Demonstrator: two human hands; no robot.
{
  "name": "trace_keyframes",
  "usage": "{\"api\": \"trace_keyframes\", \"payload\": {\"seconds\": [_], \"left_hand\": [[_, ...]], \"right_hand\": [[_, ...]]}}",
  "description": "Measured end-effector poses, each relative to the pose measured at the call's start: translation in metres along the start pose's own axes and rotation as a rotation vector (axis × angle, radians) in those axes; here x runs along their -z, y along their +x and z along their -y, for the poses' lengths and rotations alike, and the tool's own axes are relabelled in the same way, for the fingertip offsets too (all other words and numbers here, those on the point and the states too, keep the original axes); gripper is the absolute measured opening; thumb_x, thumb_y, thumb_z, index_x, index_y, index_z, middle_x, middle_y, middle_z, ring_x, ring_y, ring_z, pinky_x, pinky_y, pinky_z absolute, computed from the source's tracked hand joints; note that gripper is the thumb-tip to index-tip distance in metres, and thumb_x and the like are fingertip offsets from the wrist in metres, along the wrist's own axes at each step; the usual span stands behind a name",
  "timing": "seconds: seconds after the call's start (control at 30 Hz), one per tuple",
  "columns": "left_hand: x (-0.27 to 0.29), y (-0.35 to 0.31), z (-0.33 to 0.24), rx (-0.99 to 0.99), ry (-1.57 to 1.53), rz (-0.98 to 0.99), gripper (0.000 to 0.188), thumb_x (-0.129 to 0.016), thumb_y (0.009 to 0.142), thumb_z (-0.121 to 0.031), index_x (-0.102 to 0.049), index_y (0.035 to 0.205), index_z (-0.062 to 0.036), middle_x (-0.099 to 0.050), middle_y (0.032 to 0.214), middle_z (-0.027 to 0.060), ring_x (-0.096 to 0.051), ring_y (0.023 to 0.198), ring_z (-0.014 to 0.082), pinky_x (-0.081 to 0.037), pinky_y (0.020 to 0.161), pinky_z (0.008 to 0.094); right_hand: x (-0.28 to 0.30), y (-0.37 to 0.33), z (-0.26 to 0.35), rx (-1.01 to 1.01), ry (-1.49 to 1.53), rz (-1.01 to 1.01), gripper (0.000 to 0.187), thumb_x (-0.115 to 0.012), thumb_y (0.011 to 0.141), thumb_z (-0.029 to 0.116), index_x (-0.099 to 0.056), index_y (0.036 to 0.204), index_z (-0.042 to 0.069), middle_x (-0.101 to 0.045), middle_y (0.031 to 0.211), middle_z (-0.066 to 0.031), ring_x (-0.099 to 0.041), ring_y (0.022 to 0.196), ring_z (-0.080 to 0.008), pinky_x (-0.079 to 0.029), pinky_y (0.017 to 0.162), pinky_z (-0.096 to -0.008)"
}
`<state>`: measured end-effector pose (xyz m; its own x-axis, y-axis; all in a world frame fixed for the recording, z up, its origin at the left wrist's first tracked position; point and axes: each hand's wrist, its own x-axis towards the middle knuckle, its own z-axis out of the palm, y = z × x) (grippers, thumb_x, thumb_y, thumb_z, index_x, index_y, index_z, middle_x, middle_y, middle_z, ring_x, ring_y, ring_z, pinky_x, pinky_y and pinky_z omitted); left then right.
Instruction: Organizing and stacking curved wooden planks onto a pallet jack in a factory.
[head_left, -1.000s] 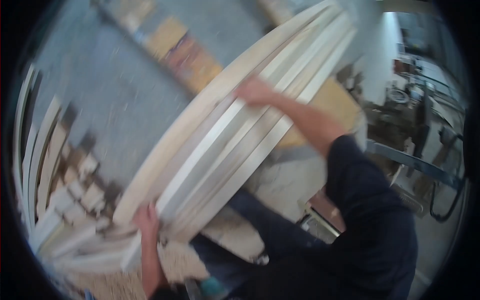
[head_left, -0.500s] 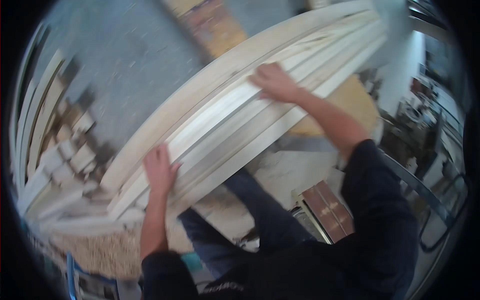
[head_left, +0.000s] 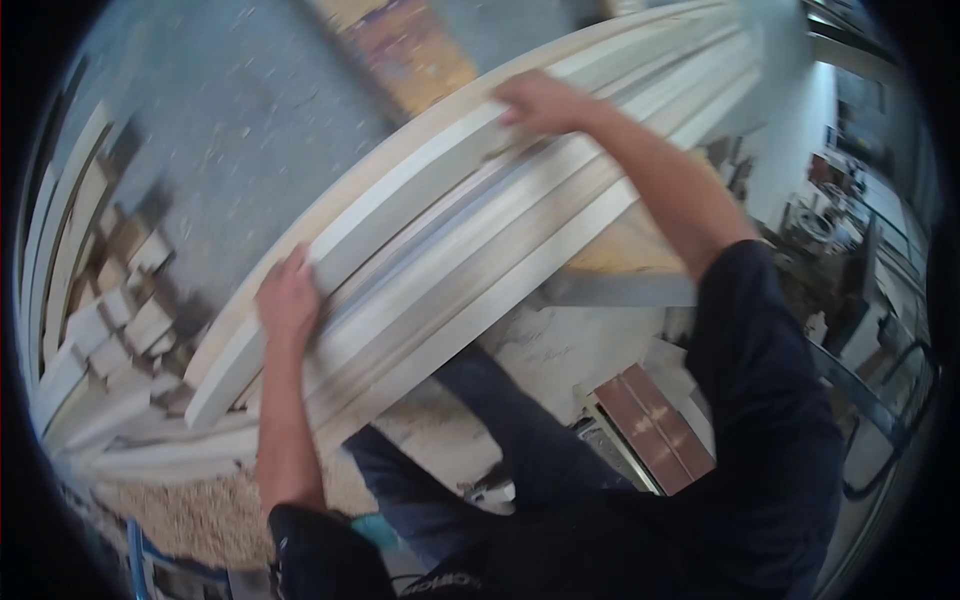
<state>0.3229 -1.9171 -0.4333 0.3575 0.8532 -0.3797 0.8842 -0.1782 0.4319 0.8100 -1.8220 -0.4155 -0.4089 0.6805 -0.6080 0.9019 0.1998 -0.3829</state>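
A long, pale wooden plank (head_left: 400, 205) slants from the lower left to the upper right, raised on its narrow edge. My left hand (head_left: 288, 300) grips it near its lower-left end, fingers over the far side. Farther along, my right hand (head_left: 545, 103) is closed around the same plank, with the fingertips partly hidden behind it. Several more pale planks (head_left: 470, 262) lie side by side, parallel to it, on the side nearer to me. Another wide board (head_left: 258, 275) shows along the far side.
Stacked wood offcuts (head_left: 125, 310) and upright strips (head_left: 78, 240) stand at the left. Below them is a sawdust heap (head_left: 195, 510). A stained yellowish board (head_left: 405, 50) lies on the grey floor (head_left: 230, 130). A reddish-brown panel (head_left: 655, 428) sits near my legs; cluttered machinery (head_left: 815, 225) is at right.
Both hands have shifted toward the far left with the plank, tipping it up and over toward the wide board. A gap has opened between it and the nearer planks.
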Motion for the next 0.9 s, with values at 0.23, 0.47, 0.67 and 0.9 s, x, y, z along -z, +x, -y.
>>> {"api": "trace_keyframes", "payload": {"seconds": [0.23,0.47,0.67,0.9], "left_hand": [[-0.022,0.041,-0.090,-0.131,0.067,0.093,0.034,-0.062,0.093,-0.035,-0.066,0.121,-0.0156,-0.063,0.110,0.0143,-0.059,0.106,0.0340,-0.045,0.087,0.0493],[-0.047,-0.032,-0.099,-0.160,-0.104,-0.432,0.048,-0.073,0.082,-0.029,-0.064,0.124,-0.0080,-0.054,0.128,0.0188,-0.051,0.116,0.0377,-0.038,0.097,0.0575],[-0.032,-0.201,-0.042,0.312,-0.241,-0.129,0.040,-0.066,0.089,-0.017,-0.058,0.126,-0.0046,-0.055,0.125,0.0228,-0.052,0.115,0.0430,-0.042,0.098,0.0524],[-0.016,-0.368,0.096,1.166,-0.546,0.059,0.049,-0.062,0.096,-0.032,-0.057,0.131,0.0025,-0.064,0.118,0.0288,-0.061,0.109,0.0461,-0.047,0.097,0.0494]], "right_hand": [[-0.003,-0.056,-0.060,-0.218,-0.299,-0.045,0.034,-0.059,0.098,0.023,-0.061,0.128,0.008,-0.063,0.125,-0.0173,-0.059,0.118,-0.0373,-0.049,0.098,-0.0469],[-0.033,-0.056,-0.044,-0.092,-0.235,-0.184,0.038,-0.066,0.091,0.014,-0.060,0.127,0.007,-0.062,0.126,-0.0133,-0.057,0.119,-0.0328,-0.047,0.098,-0.0480],[-0.099,-0.035,0.042,-0.151,-0.320,-0.314,0.052,-0.062,0.097,0.032,-0.048,0.145,0.018,-0.047,0.149,-0.0089,-0.038,0.144,-0.0286,-0.032,0.115,-0.0539],[-0.092,-0.022,0.035,-0.415,-0.251,-0.082,0.053,-0.061,0.099,0.036,-0.048,0.146,0.018,-0.047,0.150,-0.0133,-0.041,0.142,-0.0337,-0.038,0.112,-0.0505]]}}
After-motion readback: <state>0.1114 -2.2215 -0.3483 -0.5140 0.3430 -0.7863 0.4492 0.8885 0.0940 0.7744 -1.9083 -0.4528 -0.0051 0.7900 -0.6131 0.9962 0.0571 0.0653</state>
